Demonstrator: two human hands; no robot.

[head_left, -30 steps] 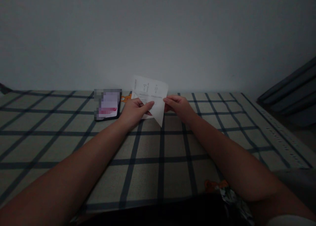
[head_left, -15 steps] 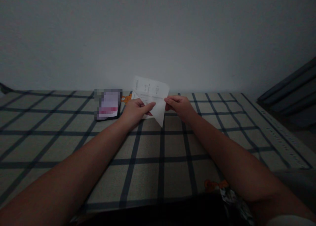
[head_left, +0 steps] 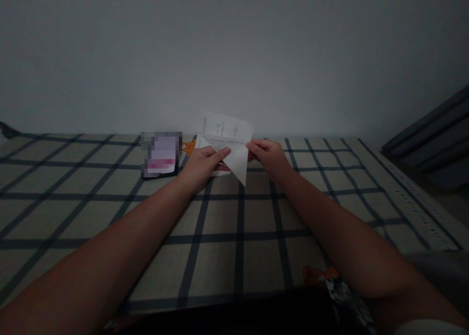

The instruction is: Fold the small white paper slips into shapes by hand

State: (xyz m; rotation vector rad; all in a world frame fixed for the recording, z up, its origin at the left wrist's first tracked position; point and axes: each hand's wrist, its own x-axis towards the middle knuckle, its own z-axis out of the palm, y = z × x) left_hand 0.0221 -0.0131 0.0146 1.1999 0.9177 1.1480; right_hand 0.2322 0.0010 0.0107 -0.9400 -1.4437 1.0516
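Both hands hold a white sheet of paper (head_left: 238,160) above the table. It is folded, with small printed marks on its upper part and a pointed corner hanging down. My left hand (head_left: 205,165) pinches its left side, thumb on top and fingers beneath. At the right edge, my right hand (head_left: 269,155) grips the paper between thumb and fingertips. Under my left hand, another white piece of paper (head_left: 201,142) partly shows on the cloth; I cannot tell whether it is separate.
A phone-like device (head_left: 163,152) with a lit, blurred screen lies left of my hands. The checked tablecloth (head_left: 220,213) has orange bear prints and reaches a pale wall (head_left: 234,56) behind. Dark ridged material (head_left: 436,139) stands at the far right.
The paper has shifted slightly right, and its upper part tilts further back. My right hand has moved up a little with its edge; my left hand keeps nearly the same place.
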